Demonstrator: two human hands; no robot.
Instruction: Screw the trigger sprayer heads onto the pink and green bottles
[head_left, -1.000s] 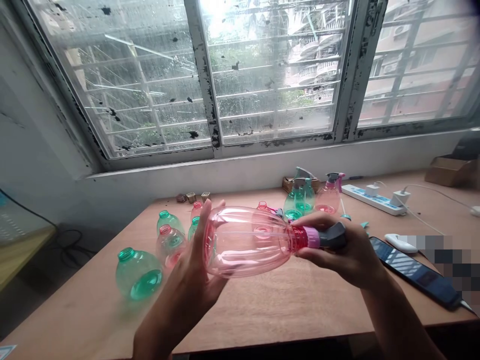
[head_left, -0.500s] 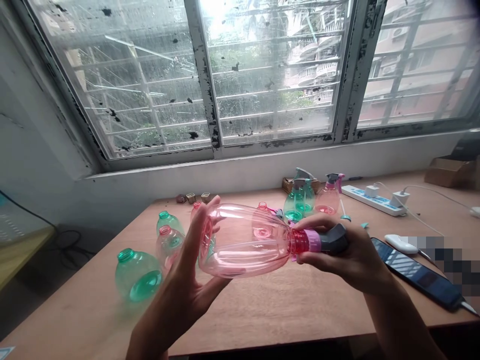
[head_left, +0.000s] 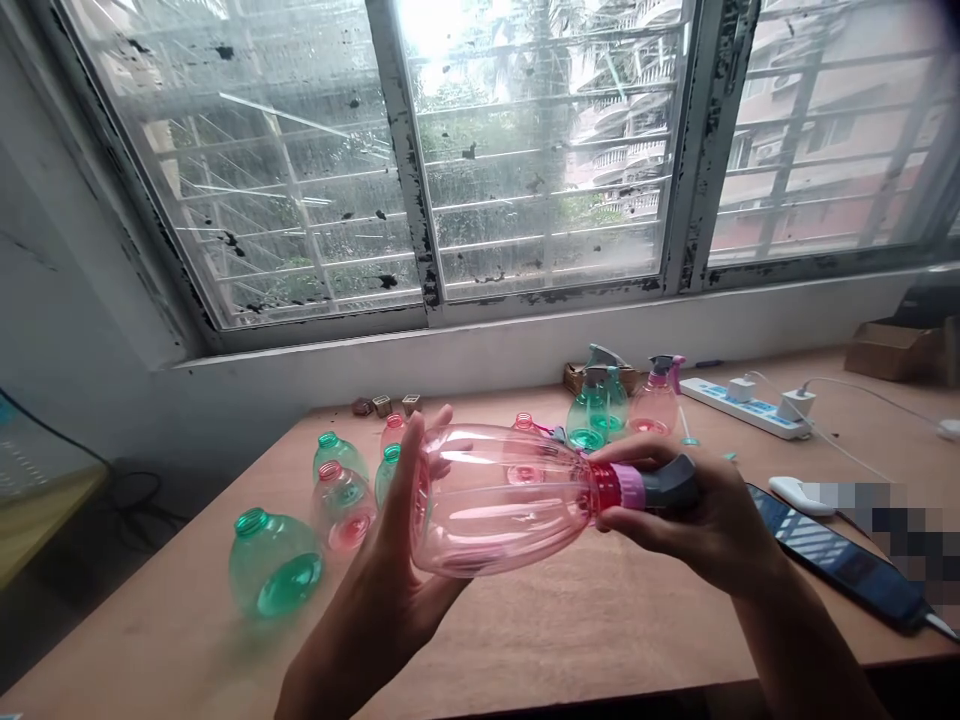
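Two-handed hold on a clear pink bottle (head_left: 499,540), tipped on its side in the air above a wooden counter (head_left: 570,640), with the left hand (head_left: 401,565) in a spread grip around the base and the right hand (head_left: 705,520) in a closed grip on the grey spray head (head_left: 671,484) and pink collar (head_left: 631,486) at the neck. Farther left, uncapped green and pink bottles (head_left: 274,565) upright on the counter; at the back, assembled spray bottles (head_left: 587,418); to the right, a white power strip (head_left: 746,408) and a dark phone (head_left: 836,560), below a barred window (head_left: 547,150).
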